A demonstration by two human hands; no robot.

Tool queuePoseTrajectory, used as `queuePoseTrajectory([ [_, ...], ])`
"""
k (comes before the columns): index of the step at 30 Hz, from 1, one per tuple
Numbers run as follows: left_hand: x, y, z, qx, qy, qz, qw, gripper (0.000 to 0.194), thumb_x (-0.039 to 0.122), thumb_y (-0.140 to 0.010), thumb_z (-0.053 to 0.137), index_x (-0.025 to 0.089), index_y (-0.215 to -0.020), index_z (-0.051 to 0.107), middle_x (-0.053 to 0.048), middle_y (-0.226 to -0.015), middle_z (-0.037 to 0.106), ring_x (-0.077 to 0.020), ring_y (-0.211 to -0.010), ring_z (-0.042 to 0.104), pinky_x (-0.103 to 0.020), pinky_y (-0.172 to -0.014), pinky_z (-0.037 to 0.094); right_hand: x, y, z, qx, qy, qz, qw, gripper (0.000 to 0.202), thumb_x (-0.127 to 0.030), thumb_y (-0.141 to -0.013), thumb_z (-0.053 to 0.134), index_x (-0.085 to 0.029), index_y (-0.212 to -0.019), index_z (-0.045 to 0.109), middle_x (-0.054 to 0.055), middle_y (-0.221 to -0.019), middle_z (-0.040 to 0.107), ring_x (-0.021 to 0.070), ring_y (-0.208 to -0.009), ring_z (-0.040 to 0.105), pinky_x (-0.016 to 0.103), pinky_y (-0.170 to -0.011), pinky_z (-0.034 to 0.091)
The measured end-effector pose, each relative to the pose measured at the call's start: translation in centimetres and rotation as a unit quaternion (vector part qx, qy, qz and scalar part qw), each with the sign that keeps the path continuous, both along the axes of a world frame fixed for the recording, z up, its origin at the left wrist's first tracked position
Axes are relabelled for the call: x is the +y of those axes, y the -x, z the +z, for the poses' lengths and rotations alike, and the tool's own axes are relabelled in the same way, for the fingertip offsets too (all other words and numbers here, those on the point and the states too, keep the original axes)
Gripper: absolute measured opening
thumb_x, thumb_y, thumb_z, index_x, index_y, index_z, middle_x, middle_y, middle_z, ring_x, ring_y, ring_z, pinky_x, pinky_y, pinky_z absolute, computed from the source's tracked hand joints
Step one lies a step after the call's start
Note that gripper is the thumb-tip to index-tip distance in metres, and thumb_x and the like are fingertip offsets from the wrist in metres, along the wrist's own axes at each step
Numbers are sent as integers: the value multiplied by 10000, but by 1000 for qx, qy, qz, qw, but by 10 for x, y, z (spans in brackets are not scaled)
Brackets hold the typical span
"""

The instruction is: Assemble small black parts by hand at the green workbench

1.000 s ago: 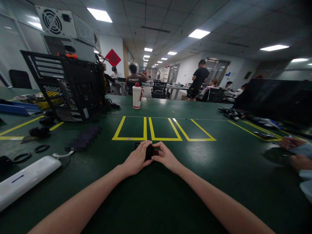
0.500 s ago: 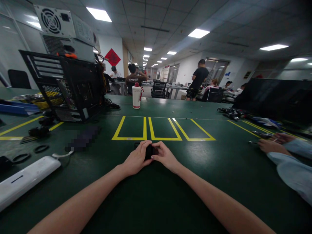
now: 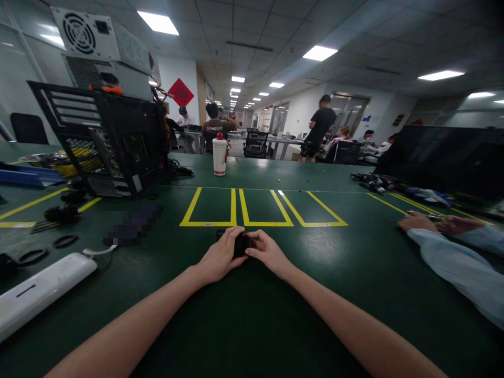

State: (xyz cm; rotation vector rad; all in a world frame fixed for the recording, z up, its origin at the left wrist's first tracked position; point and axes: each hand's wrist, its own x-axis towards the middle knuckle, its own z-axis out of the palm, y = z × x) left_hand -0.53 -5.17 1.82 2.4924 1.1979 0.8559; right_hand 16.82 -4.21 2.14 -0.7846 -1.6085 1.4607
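Note:
Between my hands is a small dark black object (image 3: pixel 241 245), low over the green table; its kind is hard to make out. My left hand (image 3: pixel 221 258) wraps round it from the left, with the fingers over the top and the thumb at the near side. A black edge of it shows beyond the left fingers. From the right, my right hand (image 3: pixel 268 253) pinches its end with thumb and fingertips. Much of the object is hidden by the fingers.
Yellow tape frames (image 3: pixel 236 224) mark the table ahead, with a white bottle (image 3: pixel 219 155) behind. A black computer case (image 3: pixel 118 136), a white power strip (image 3: pixel 43 294) and black rings (image 3: pixel 66 241) are left. Another person's hands (image 3: pixel 419 222) work at the right beside cables (image 3: pixel 372 182).
My hands stay almost in place around the black object, with only a slight shift at the right fingertips. The other person's near hand and sleeve have moved left and forward.

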Motion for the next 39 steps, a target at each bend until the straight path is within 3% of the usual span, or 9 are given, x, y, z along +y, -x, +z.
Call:
queuePoseTrajectory([
  [7,-1,1,3,13,4,8,1000,593,326,-744,498,248,-1220,155,-69,-1237,297,-220,-1088,404,-381,-835,428,5,-2,-8,-83,-47,-43,994,322,-206,-666,578,-203,-952,431,15,-965,522,155,-952,525,332,-848,415],
  [12,4,18,7,24,38,67,997,542,393,-750,459,238,-1201,200,-66,-1202,353,-238,-1057,433,-386,-840,413,0,-16,-6,-276,-138,-133,942,399,-297,-655,585,-210,-1018,446,30,-1036,506,185,-1001,477,378,-894,354],
  [16,14,34,10,25,140,133,981,541,471,-751,416,231,-1197,223,-80,-1157,413,-247,-958,506,-361,-749,455,-2,-21,-4,-351,-147,-141,914,487,-370,-675,552,-226,-1114,395,40,-1141,455,198,-1062,429,378,-897,347],
  [21,21,41,10,24,165,124,978,663,467,-663,536,232,-1200,224,-78,-1185,401,-259,-1007,474,-342,-760,449,-2,-21,0,-350,-143,-133,916,536,-388,-665,558,-219,-1140,378,42,-1158,437,202,-1067,422,373,-894,345],
  [29,20,49,9,7,179,107,978,581,345,-677,535,236,-1172,250,-68,-1166,424,-243,-1000,485,-341,-753,449,-3,-27,6,-296,-127,-104,941,590,-399,-609,612,-229,-1131,395,34,-1154,433,217,-1086,396,394,-926,299],
  [35,3,49,23,4,182,100,978,545,325,-693,513,235,-1163,252,-59,-1160,430,-230,-995,488,-344,-768,441,-6,-26,8,-294,-138,-110,939,500,-314,-659,580,-210,-1115,403,27,-1102,475,199,-1057,428,394,-920,307],
  [39,-22,49,23,24,170,85,982,571,311,-679,531,250,-1167,241,-36,-1136,442,-212,-980,493,-334,-789,432,-28,-18,10,-306,-150,-101,935,496,-328,-657,583,-221,-1108,408,27,-1090,491,199,-1031,454,382,-888,343],
])
